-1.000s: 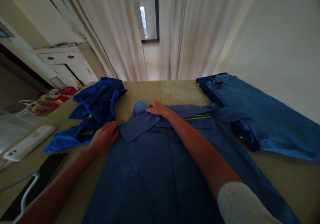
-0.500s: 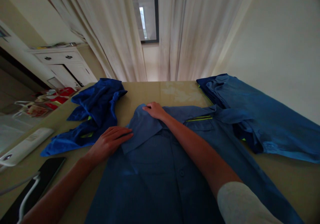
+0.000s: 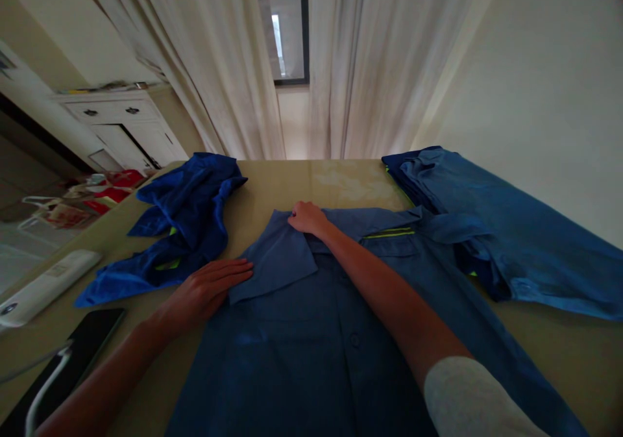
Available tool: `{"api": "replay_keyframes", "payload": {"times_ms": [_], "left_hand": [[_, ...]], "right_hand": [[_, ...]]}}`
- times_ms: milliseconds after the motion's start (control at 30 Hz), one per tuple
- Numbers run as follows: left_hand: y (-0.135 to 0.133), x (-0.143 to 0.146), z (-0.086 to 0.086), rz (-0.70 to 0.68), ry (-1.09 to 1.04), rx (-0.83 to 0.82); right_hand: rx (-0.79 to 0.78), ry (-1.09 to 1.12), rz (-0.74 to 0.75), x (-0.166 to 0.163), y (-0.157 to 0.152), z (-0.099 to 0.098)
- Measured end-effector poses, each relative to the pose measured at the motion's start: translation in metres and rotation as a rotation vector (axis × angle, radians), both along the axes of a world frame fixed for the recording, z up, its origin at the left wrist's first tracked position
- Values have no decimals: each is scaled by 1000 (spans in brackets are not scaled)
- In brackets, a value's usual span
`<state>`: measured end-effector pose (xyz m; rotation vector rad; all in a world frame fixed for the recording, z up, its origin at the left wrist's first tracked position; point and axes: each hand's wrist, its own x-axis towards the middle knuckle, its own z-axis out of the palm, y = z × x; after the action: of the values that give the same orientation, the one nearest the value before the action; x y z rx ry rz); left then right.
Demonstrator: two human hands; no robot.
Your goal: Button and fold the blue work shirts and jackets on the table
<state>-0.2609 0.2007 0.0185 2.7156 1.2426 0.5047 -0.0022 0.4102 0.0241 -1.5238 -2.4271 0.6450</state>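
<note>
A blue button-up work shirt point(image 3: 292, 352) lies spread over the table, front side up, with yellow lines above a chest pocket. Near its far edge my right hand point(image 3: 308, 218) is closed, its fingers pinching the cloth where a pointed, lighter blue flap point(image 3: 280, 262) begins. That flap lies flat over the shirt's upper left part. My left hand point(image 3: 217, 284) rests palm down with fingers stretched out, the tips touching the flap's left edge. My right forearm hides part of the shirt's middle.
A crumpled bright blue garment point(image 3: 195, 210) lies at the back left. Folded blue clothes point(image 3: 516, 223) are on the right. At the left are a white oblong device point(image 3: 51, 287) and a black phone point(image 3: 92, 339) with a white cable point(image 3: 46, 385). Curtains point(image 3: 224, 67) hang beyond the table point(image 3: 272, 180).
My right hand has shifted slightly right and the flap's far edge has straightened. My left hand has moved slightly left and its fingers lie flatter along the flap's edge.
</note>
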Motion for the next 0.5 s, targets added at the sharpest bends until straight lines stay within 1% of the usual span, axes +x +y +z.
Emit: {"api": "replay_keyframes", "payload": {"times_ms": [67, 100, 200, 267, 333, 400, 500], "left_hand": [[-2, -2, -2, 52, 2, -27], [-3, -3, -3, 113, -2, -27], [0, 0, -5, 352, -38, -9], [5, 3, -7, 456, -55, -29], [11, 5, -7, 496, -67, -63], [16, 5, -6, 508, -71, -67], [19, 6, 0, 455, -35, -62]], "right_hand": [[28, -17, -24, 2, -3, 2], [52, -19, -35, 2, -5, 3], [130, -22, -46, 3, -10, 2], [170, -17, -37, 4, -9, -1], [199, 28, -21, 5, -6, -5], [230, 106, 1, 6, -3, -7], [269, 154, 1, 8, -1, -6]]}}
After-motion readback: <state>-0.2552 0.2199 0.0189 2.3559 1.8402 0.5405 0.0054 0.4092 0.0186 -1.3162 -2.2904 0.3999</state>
